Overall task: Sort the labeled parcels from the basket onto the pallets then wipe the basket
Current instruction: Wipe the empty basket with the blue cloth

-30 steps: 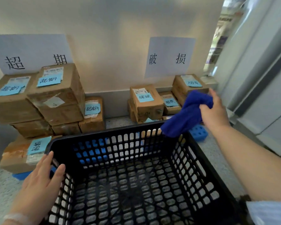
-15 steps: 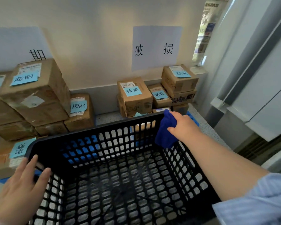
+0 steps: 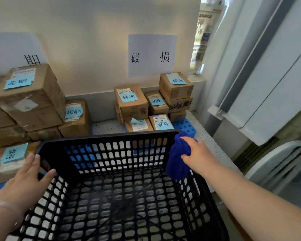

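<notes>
A black plastic lattice basket (image 3: 109,139) stands in front of me with nothing inside it. My right hand (image 3: 199,154) grips a dark blue cloth (image 3: 178,159) and holds it against the inside of the basket's far right corner. My left hand (image 3: 27,178) rests with straight fingers on the basket's left rim. Behind the basket, labelled cardboard parcels stand in two groups: a left stack (image 3: 30,98) and a right stack (image 3: 175,87), each parcel carrying a blue sticky note.
White paper signs hang on the wall above each stack, one of them (image 3: 152,55) over the right group. A blue pallet (image 3: 186,126) shows under the right parcels. A grey door frame and a white appliance (image 3: 276,164) crowd the right side.
My right hand has brought the blue cloth down from above the far rim to the inside of the basket's right corner. My left hand stays on the left rim. The camera has turned right.
</notes>
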`<state>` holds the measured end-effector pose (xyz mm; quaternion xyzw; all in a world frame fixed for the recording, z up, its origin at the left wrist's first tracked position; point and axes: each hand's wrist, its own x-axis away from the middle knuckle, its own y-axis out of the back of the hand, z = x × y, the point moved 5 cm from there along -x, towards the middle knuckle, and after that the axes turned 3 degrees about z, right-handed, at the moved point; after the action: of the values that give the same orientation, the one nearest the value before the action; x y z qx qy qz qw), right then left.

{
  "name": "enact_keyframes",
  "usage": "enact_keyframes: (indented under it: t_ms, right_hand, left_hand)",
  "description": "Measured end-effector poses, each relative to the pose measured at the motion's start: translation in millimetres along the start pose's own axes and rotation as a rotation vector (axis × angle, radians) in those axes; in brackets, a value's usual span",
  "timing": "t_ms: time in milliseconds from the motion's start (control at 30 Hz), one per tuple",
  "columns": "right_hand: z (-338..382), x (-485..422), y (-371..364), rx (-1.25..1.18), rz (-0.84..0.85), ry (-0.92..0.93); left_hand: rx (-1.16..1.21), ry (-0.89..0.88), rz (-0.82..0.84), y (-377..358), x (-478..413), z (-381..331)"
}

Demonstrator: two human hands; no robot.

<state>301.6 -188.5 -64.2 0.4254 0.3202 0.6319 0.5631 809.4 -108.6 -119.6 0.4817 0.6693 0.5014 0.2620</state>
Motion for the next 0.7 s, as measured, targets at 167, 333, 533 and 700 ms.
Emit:
enact_keyframes:
  t_ms: [167, 333, 533, 700]
  right_hand:
    - [5.6, -10.1, -3.1, -0.037, -0.054, 0.002]
    - [25.0, -33.0, -9.5, -0.041, -0.048, 0.055]
    - [52.5, -69.3, -16.6, -0.014, -0.051, 0.111]
    - [57.3, -78.5, -18.2, 0.025, -0.030, 0.126]
  left_hand:
    - [0.009, -0.002, 0.049, 8.8, 8.4, -7.6]
    - [-0.109, 0.054, 0.053, 17.5, 22.1, 0.1]
    - [-0.158, 0.053, 0.039, 27.3, 36.1, 5.7]
    - [-0.122, 0.088, 0.025, 33.9, 40.0, 0.7]
